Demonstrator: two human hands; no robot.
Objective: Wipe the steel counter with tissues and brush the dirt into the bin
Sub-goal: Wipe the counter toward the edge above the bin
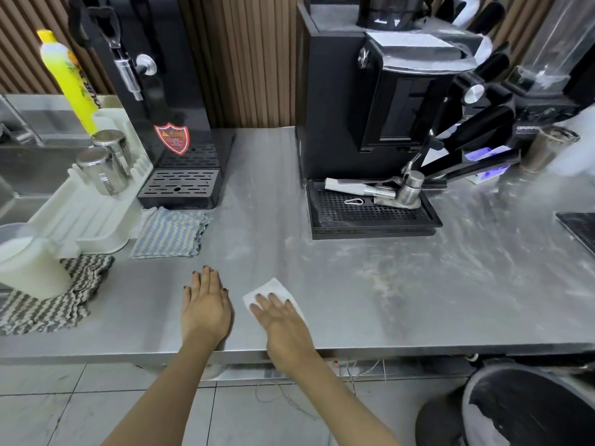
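Below the bench's front edge, at the right, stands the bin (pixel 528 410). On the bench (pixel 354 320), near the front edge, the left hand (pixel 206 304) lies flat on bare steel, fingers straight and pressed together. Just beside it the right hand (pixel 283 326) presses flat on a white tissue (pixel 273 288), fingers slightly spread. Pale dirt (pixel 380 281) streaks the steel to the right of the tissue. Towards the left edge lie a grey cloth (pixel 48 304) and, farther back, a striped cloth (pixel 170 233). A coffee machine (pixel 370 107) stands at the back edge.

Slatted brown wall (pixel 251 59), pale tiled floor (pixel 96 397)
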